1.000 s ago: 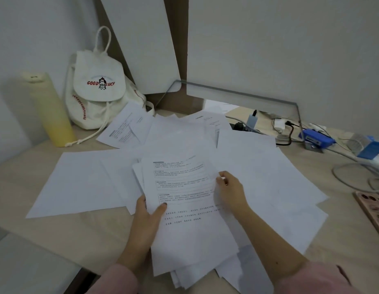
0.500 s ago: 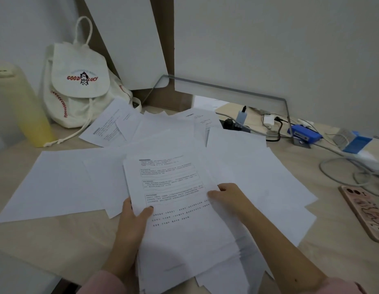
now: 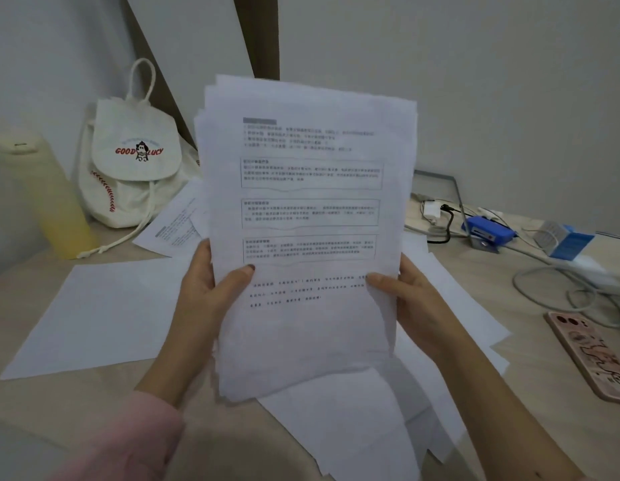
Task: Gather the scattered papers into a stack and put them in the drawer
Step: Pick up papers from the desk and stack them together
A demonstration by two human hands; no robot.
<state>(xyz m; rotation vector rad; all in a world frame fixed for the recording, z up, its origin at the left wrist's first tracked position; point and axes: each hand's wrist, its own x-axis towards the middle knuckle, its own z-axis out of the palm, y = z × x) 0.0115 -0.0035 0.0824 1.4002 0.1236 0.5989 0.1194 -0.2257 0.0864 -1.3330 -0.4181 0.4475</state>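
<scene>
Change vs 1 s ago: the stack [image 3: 308,237] was lying flat on the desk [image 3: 530,376] under both hands; now it is lifted off and held roughly upright at frame centre, printed page facing the camera

Hands: left hand [image 3: 211,293] grips the stack's 9 o'clock edge, thumb across the front. The right hand [image 3: 416,307] grips the 3 o'clock edge the same way. Hands are apart, one per side, both clamped on the paper

Meaning for the task: my read is she's about to tap the bottom edge square. It's a partial gather only, stow comes later. No drawer in view

Stack condition: many sheets, not squared. Top edges are stepped and fanned at 12 and 1 o'clock, and the lower left edge is ragged with sheet corners sticking out. The front page has a grey header bar, three boxed text blocks and loose lines below; text is too blurred to read

Still on the desk:
- blank sheet [image 3: 104,314] at 9 o'clock, well apart from the stack
- printed sheet [image 3: 173,230] at 10 o'clock, beside the canvas bag [image 3: 135,168]
- overlapping blank sheets [image 3: 371,428] from 3 to 5 o'clock, partly hidden behind the stack and right forearm

Risk: an uneven bundle held only at the sides could shed sheets from the bottom

Clutter: phone [image 3: 593,359] at 4 o'clock, yellow bottle [image 3: 55,203] at 9
</scene>
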